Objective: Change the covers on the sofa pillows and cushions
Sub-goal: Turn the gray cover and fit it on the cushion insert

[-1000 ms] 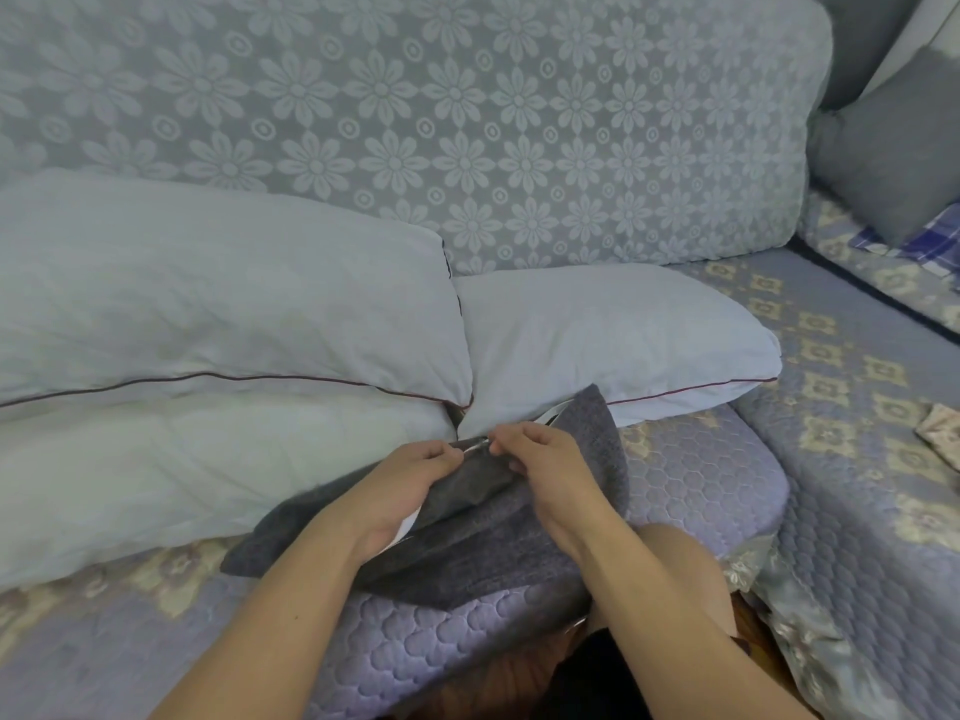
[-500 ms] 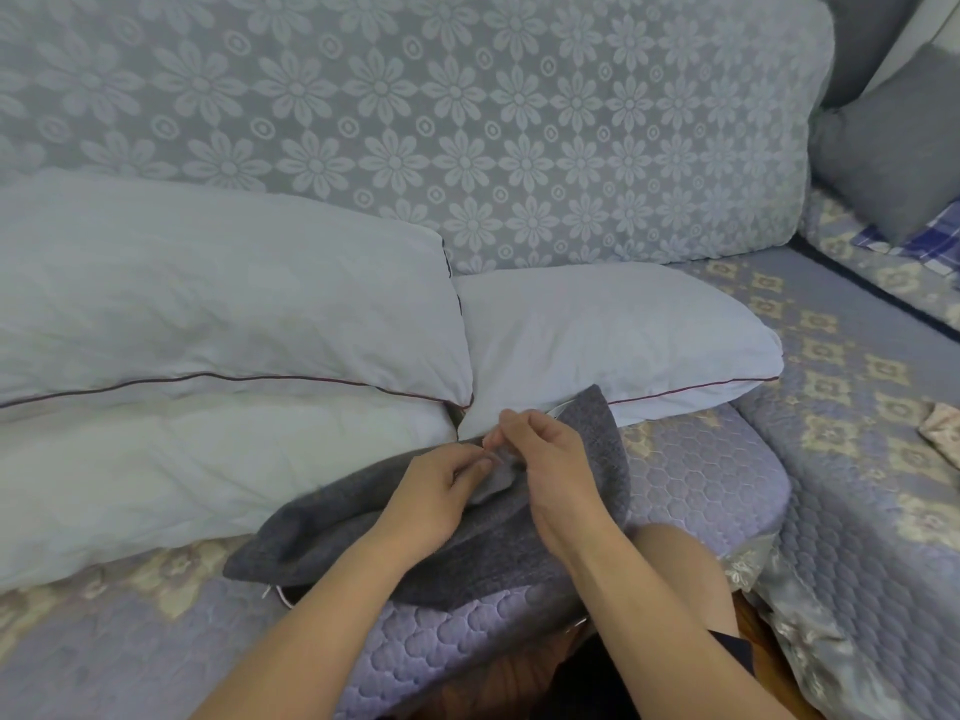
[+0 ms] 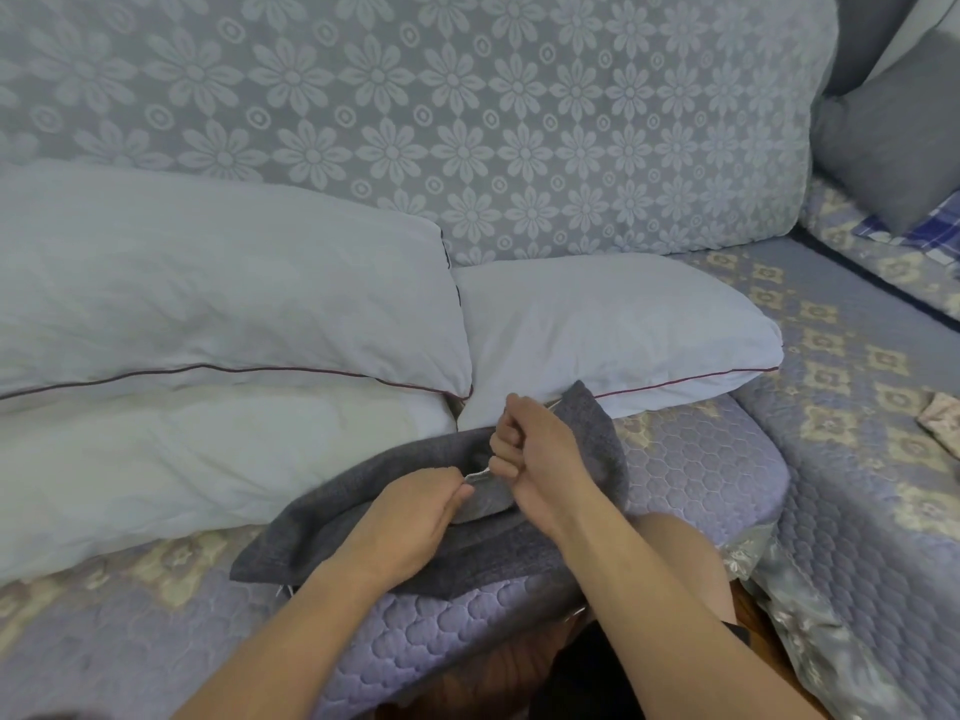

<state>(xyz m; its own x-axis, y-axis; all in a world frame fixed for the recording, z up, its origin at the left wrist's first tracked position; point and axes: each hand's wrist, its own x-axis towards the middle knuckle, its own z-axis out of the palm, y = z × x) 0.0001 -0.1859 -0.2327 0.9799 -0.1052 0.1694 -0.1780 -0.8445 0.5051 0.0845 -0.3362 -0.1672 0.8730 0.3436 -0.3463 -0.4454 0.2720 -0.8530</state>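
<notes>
- Floral-patterned grey fabric covers the sofa back [image 3: 467,122], and a quilted lilac seat pad [image 3: 701,475] runs along the front edge where the person works.
- Three pale pillows sit bare of any coloured cover: a large one [image 3: 208,288] stacked on a second [image 3: 182,459] at the left, and a smaller one [image 3: 613,330] leaning against the backrest to the right.
- Lying on the seat pad just in front of those pillows is the dark grey cover [image 3: 415,543], flat and limp, so it looks empty.
- The left hand [image 3: 410,517] rests on the cover with its fingers curled, pinching the fabric edge beside a thin pale strip.
- The right hand [image 3: 540,449] is closed into a loose fist over the same edge, fingers folded round the cloth; the pale strip between the hands may be a zip or a lining seam, but it is too small to tell.
- At the far right a grey cushion [image 3: 893,148] stands in the corner, already dressed in a similar grey.
- Judged from this, the job is at an early to middle stage: the pillows appear stripped, one cushion appears finished, and the grey cover is only being opened. Stuffing a pillow in, closing it, and covering the others all remain.
</notes>
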